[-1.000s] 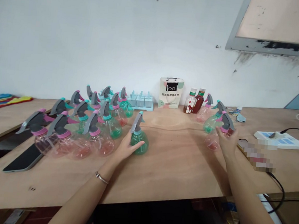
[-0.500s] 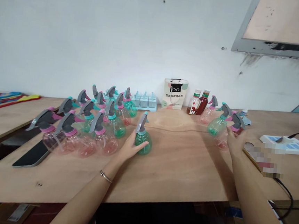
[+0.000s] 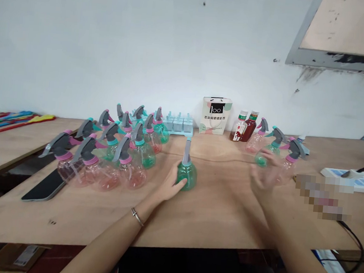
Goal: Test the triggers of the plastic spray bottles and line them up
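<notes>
My left hand (image 3: 172,184) is wrapped around the lower left side of a green spray bottle (image 3: 191,175), which stands upright on the table with its grey trigger head uncovered. My right hand (image 3: 264,173), smeared by motion, is in front of the bottles on the right; its fingers cannot be made out clearly. Behind and beside it stand a pink spray bottle (image 3: 289,165), a green spray bottle (image 3: 277,138) partly hidden by the hand, and another pink spray bottle (image 3: 255,143). To the left is a group of several pink and green spray bottles (image 3: 134,177).
A black phone (image 3: 44,186) lies at the left beside the bottle group. Along the wall are a light-blue popsicle mould (image 3: 182,132), a paper bag (image 3: 215,124) and two drink bottles (image 3: 250,127). A white power strip (image 3: 350,179) with cables lies at the right.
My right hand has come off the pink spray bottle on the right and moved left. The green bottle in my left hand has shifted slightly right and turned. The view has shifted slightly.
</notes>
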`<state>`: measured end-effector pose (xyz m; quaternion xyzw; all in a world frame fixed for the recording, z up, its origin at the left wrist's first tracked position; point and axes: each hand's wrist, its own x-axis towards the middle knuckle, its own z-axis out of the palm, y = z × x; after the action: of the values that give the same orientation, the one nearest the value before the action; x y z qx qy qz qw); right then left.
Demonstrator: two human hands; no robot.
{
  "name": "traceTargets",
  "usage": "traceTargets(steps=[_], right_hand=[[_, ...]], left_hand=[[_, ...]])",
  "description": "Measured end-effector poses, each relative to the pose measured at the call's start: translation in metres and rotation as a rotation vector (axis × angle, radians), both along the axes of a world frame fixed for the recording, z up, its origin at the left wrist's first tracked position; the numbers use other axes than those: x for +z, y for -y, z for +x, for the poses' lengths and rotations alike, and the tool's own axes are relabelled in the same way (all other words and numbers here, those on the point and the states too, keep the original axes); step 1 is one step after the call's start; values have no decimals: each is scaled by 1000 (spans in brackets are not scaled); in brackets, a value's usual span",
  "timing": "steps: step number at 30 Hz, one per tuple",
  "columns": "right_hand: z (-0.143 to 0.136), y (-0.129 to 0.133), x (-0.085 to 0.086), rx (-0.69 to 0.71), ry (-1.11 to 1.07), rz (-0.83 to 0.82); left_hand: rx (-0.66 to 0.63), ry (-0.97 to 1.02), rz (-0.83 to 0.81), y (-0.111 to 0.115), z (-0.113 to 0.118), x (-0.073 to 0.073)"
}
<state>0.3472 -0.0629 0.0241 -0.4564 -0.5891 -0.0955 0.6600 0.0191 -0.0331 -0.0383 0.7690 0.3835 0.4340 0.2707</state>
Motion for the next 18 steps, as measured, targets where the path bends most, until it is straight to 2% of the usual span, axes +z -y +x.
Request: traceTargets(steps=[3, 6, 8, 10, 13, 15, 16, 18], right_hand=[[-68, 6, 0, 402, 80, -327], [-113, 0, 0, 629, 39, -507], [-130, -8, 4, 695, -10, -551], [-140, -18, 8, 701, -70, -559], [-143, -34, 9, 700, -138, -576], [-139, -45, 7, 729, -164, -600], [-137, -50, 6, 743, -172, -609], [-131, -58, 6, 771, -185, -616]], left_hand=[[-50, -42, 42, 12, 15, 1], [-81, -100, 67, 21, 26, 6], [-72, -150, 64, 24, 31, 9], [-29, -219, 61, 25, 33, 10], [58, -310, 152, 25, 22, 13], [190, -292, 344, 25, 1, 17], [307, -238, 471, 24, -13, 20], [661, -33, 751, 21, -46, 29]])
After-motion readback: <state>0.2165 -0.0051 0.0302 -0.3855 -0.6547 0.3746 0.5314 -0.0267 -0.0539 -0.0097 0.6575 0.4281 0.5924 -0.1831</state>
